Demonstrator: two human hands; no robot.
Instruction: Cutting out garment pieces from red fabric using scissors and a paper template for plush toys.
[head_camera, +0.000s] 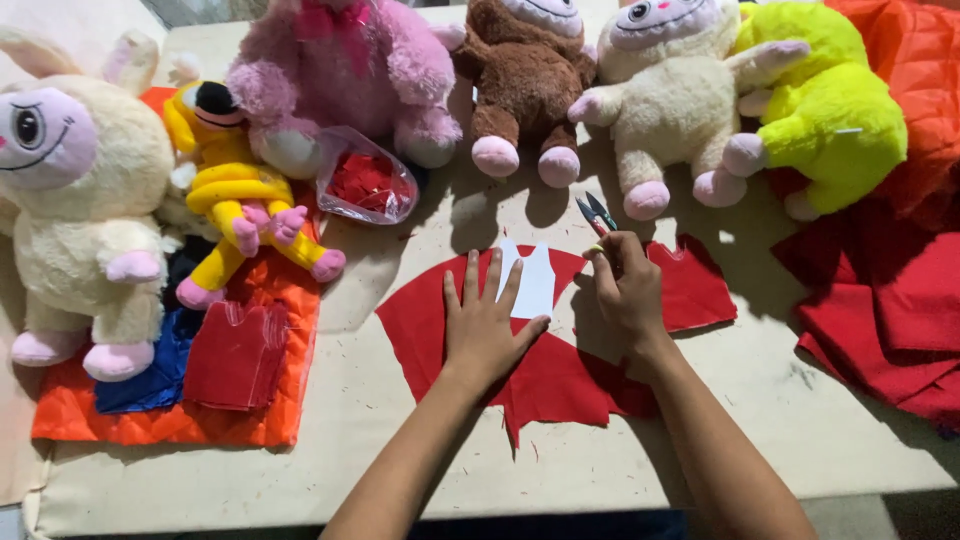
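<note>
A piece of red cloth (560, 375) lies spread on the pale table top (700, 440). On it rests a white paper pattern (535, 280). My left hand (485, 325) lies flat, fingers spread, pressing the pattern's left side onto the cloth. My right hand (625, 285) is closed around small scissors (597, 213), whose blades point away from me just past the pattern's right edge.
Several plush toys line the table's far side: cream (85, 200), yellow (235, 190), pink (345, 70), brown (525, 80), cream (670, 90), neon green (830, 110). A clear bag of red scraps (365, 185) lies nearby. Orange quilted fabric (180, 420) with red and blue pieces lies left, red cloth (890, 300) right.
</note>
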